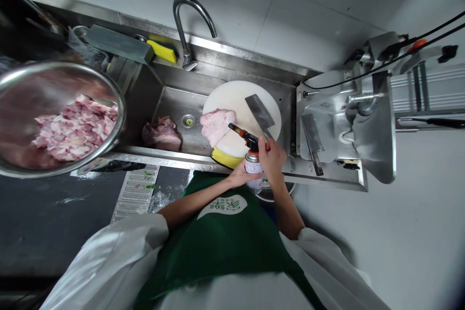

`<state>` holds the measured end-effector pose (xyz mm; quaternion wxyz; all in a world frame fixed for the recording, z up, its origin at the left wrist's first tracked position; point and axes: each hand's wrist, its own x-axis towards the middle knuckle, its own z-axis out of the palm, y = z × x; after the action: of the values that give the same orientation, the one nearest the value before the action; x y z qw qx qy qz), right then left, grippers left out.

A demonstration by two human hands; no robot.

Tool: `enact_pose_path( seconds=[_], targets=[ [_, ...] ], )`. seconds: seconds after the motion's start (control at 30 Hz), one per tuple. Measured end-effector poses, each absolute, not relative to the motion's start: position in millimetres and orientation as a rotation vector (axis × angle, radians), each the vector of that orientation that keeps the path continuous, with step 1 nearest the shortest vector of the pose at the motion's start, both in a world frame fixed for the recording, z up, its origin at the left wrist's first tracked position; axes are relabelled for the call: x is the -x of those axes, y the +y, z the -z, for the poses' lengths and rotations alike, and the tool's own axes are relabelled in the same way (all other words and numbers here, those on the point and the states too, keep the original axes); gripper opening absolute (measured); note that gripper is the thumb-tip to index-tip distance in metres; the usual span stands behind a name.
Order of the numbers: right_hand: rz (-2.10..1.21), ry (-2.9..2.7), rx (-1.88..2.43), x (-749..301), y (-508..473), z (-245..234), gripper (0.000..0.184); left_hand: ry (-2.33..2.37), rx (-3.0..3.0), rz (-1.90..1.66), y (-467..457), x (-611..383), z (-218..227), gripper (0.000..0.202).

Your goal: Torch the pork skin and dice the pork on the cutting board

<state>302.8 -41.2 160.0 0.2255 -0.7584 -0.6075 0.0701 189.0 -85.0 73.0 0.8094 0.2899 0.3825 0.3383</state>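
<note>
A butane blowtorch [253, 170] is held near the sink's front edge, its nozzle pointing left at a pale slab of pork [217, 125]. My left hand [240, 175] is wrapped around the torch's canister. At the back of the torch head, the fingers of my right hand [271, 157] are closed on it; the exact grip is partly hidden. A faint bluish spot shows by the nozzle tip, on the meat. The slab lies on the left part of a round white cutting board [238, 95]. A cleaver [259, 111] rests on that board, its handle running toward my right hand.
Another meat chunk [162, 134] lies in the metal sink [170, 99], under a faucet [194, 0]. To the left stands a steel bowl [119, 106] of cut meat. A slicing machine [370, 116] and second cleaver [311, 138] are at right. Yellow cloth [227, 159] sits under the board.
</note>
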Motion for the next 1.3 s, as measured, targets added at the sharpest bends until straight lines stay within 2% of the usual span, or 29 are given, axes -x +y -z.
enact_pose_path(
  seconds=[0.23, 0.6, 0.7, 0.8, 0.97, 1.17, 1.3],
  targets=[
    [-0.263, -1.792, 1.995, -307.9, -39.5, -162.8, 0.044, 0.814, -0.613, -0.722, -84.9, -190.3, -71.1, 0.068],
    [-0.293, -1.824, 1.772, -320.4, -41.9, -158.6, 0.018, 0.854, -0.606, -0.724, -82.4, -195.0, -61.1, 0.069],
    [-0.367, -1.796, 1.728, -323.6, -40.2, -158.1, 0.016, 0.864, -0.578, -0.704, -80.8, -197.0, -63.2, 0.072],
    [-0.486, -1.658, 1.726, -329.1, -41.9, -154.4, 0.027, 0.852, -0.562, -0.703, -76.0, -200.4, -67.3, 0.074],
    [-0.869, -1.302, 1.760, -349.8, -62.9, -136.7, 0.066, 0.799, -0.584, -0.740, -61.2, -207.6, -78.8, 0.077],
    [-1.223, -1.183, 1.689, -360.4, -91.7, -118.4, 0.085, 0.724, -0.449, -0.801, -45.4, -219.5, -86.6, 0.073],
    [-1.208, -1.269, 1.636, -351.5, -89.6, -120.0, 0.094, 0.749, -0.369, -0.757, -38.1, -223.1, -85.3, 0.077]
  ],
)
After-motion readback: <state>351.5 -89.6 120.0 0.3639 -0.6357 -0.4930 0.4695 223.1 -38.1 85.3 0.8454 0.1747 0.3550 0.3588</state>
